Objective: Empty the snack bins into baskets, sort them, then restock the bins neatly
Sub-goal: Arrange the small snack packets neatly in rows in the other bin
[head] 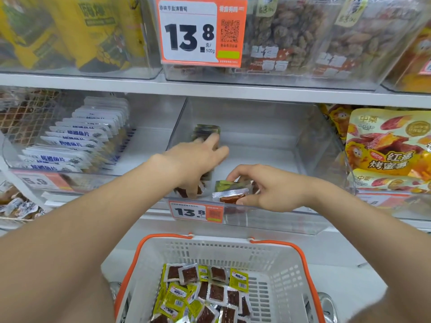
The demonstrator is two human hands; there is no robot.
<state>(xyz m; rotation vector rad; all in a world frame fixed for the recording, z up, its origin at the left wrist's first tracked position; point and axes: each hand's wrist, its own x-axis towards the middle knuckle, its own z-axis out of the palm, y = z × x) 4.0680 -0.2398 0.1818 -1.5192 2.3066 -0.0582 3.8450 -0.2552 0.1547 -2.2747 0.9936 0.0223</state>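
The person leans in over a white basket [277, 264] with orange handles, both bare arms reaching into the clear bin [303, 141] on the middle shelf [233, 89]. The left hand [196, 159] lies along a row of packets [206, 131] standing on edge against the bin's left wall. Its fingers [218, 142] are stretched out straight and a little apart, pressing on the far end of the row, while the heel of the hand covers the near end.

Just beside it, at the front of the bin, the right hand [270, 188] holds a small stack of packets [229, 192]. Its fingers are curled over the top, the thumb is underneath, and they are clamped on the stack. The stack sits just above the bin's front lip, over an orange price tag [197, 212] reading 13.8.

Down in the basket lie loose packets [203, 292], some yellow-green and some clear with dark red squares, jumbled together. The bin to the left holds white and blue packs [77, 141] in neat overlapping rows. To the right stand orange bags [384, 145]. A larger 13.8 tag [200, 31] hangs on the shelf above.
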